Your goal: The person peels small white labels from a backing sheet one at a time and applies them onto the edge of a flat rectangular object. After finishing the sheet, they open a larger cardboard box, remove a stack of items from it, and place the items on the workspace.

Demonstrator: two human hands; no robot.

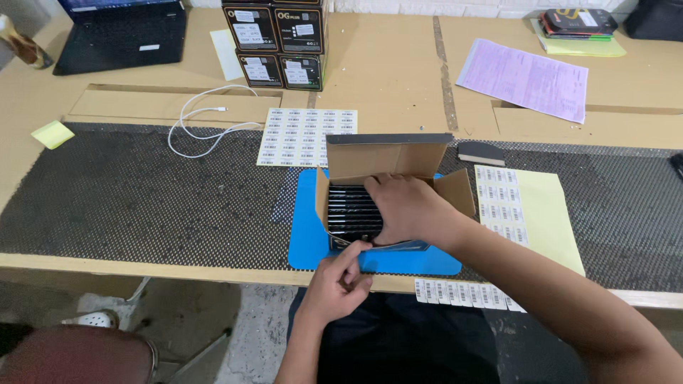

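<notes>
An open cardboard box stands on a blue mat at the table's near edge. Several thin black flat items are packed upright inside it. My right hand reaches into the box, its fingers curled over the black items. My left hand pinches the near edge of a black flat item at the front of the box. The box's front flap is hidden behind my hands.
Sheets of barcode labels lie behind the box, to its right and at the table edge. A white cable, stacked black boxes, a laptop and a pink paper lie further back.
</notes>
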